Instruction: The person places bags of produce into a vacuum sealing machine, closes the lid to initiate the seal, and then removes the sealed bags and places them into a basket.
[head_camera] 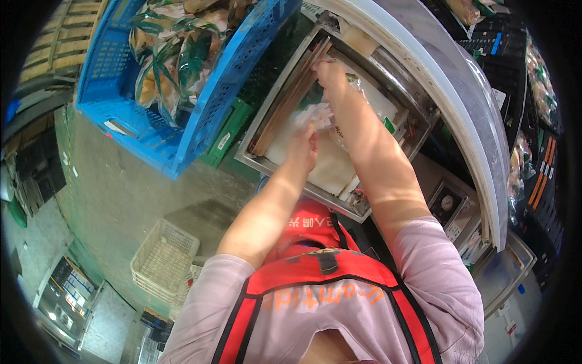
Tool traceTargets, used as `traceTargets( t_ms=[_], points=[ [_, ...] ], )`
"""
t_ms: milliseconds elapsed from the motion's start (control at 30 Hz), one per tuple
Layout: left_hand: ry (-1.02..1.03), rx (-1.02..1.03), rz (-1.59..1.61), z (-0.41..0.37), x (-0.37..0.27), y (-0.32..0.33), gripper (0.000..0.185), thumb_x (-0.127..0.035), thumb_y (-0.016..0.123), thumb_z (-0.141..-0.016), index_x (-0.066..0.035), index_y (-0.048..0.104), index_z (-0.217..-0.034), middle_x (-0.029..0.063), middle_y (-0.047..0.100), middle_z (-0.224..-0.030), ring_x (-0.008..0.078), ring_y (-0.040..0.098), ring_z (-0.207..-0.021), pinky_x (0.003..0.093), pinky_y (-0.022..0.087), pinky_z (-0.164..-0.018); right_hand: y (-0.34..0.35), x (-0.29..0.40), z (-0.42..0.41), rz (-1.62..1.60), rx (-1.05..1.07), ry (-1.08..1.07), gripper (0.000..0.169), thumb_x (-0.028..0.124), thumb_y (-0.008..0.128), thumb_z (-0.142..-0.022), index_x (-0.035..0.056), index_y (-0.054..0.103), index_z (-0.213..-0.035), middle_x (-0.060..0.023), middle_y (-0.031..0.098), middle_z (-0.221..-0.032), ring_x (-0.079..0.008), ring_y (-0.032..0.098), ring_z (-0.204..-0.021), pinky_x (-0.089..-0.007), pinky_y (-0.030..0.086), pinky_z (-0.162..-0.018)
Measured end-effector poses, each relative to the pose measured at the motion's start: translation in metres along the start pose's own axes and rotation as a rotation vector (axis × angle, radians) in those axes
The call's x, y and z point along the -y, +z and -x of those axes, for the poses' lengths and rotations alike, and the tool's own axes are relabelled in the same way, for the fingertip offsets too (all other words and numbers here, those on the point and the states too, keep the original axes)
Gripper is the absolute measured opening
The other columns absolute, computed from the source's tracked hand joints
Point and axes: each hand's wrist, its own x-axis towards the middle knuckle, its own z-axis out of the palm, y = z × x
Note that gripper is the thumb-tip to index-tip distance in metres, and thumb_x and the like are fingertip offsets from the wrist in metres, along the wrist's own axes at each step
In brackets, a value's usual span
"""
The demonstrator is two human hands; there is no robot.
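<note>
A clear plastic bag with a pink, white and green print (318, 113) lies in the open chamber of a vacuum packing machine (277, 93). My left hand (302, 148) pinches the near part of the bag between thumb and fingers. Farther in, my right hand (331, 75) grips the bag's far part beside the long brown sealing bar (293, 96); its fingertips are blurred. My right forearm covers some of the bag, so its contents are mostly hidden. Under the bag lies a white plate (327, 164). The machine's transparent curved lid (473, 104) is raised on the right.
Left of the machine stands a blue plastic crate (127, 136) holding several filled printed bags (177, 59). A green crate (227, 136) is between them, lower down. A white basket (166, 261) sits on the floor. Black crates (509, 82) are stacked at right, near a pressure gauge (448, 202).
</note>
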Motion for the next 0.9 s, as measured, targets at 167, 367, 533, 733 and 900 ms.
traceTargets(
  t_ms=[167,367,533,733,900],
  points=[
    [0.061,-0.048,0.015,0.001,-0.012,-0.007,0.012,-0.014,0.058,-0.084,-0.015,0.053,-0.095,-0.0038,0.053,-0.080,0.0079,0.050,-0.069,0.0199,0.040,-0.065,-0.096,0.188,-0.063,-0.247,0.286,0.320,0.033,0.013,0.059,-0.076,0.0007,0.056,-0.106,-0.0091,0.061,-0.089,-0.0177,0.057,-0.083,-0.0287,0.043,-0.076],
    [0.087,-0.036,-0.037,0.002,-0.010,-0.003,0.010,-0.016,0.060,-0.083,-0.014,0.053,-0.090,-0.0037,0.053,-0.077,0.0075,0.050,-0.070,0.0186,0.038,-0.059,-0.174,0.136,-0.038,0.174,0.141,0.347,0.026,0.023,0.063,-0.079,-0.0005,0.062,-0.090,-0.0101,0.060,-0.072,-0.0140,0.056,-0.067,-0.0290,0.045,-0.063],
    [0.123,-0.067,-0.086,0.006,-0.013,-0.001,0.010,-0.017,0.060,-0.083,-0.013,0.053,-0.089,-0.0033,0.054,-0.077,0.0072,0.049,-0.068,0.0179,0.037,-0.058,-0.152,0.109,-0.051,0.019,0.237,0.364,0.026,0.024,0.060,-0.082,-0.0012,0.061,-0.078,-0.0049,0.053,-0.057,-0.0127,0.048,-0.052,-0.0298,0.040,-0.051],
    [0.338,0.019,-0.085,0.001,-0.033,0.019,0.012,-0.017,0.060,-0.083,-0.011,0.054,-0.092,-0.0030,0.052,-0.078,0.0063,0.046,-0.067,0.0186,0.035,-0.057,-0.140,0.110,-0.088,-0.017,0.195,0.204,0.027,0.026,0.061,-0.082,-0.0001,0.061,-0.078,-0.0032,0.052,-0.057,-0.0129,0.046,-0.049,-0.0319,0.039,-0.046],
    [0.335,-0.184,-0.149,-0.003,-0.037,0.031,0.012,-0.017,0.059,-0.084,-0.009,0.055,-0.091,-0.0026,0.053,-0.079,0.0067,0.047,-0.069,0.0192,0.034,-0.057,-0.142,0.138,-0.102,0.243,0.258,0.263,0.035,0.038,0.056,-0.079,0.0044,0.064,-0.080,-0.0133,0.060,-0.068,-0.0267,0.057,-0.063,-0.0376,0.045,-0.060]
  ],
)
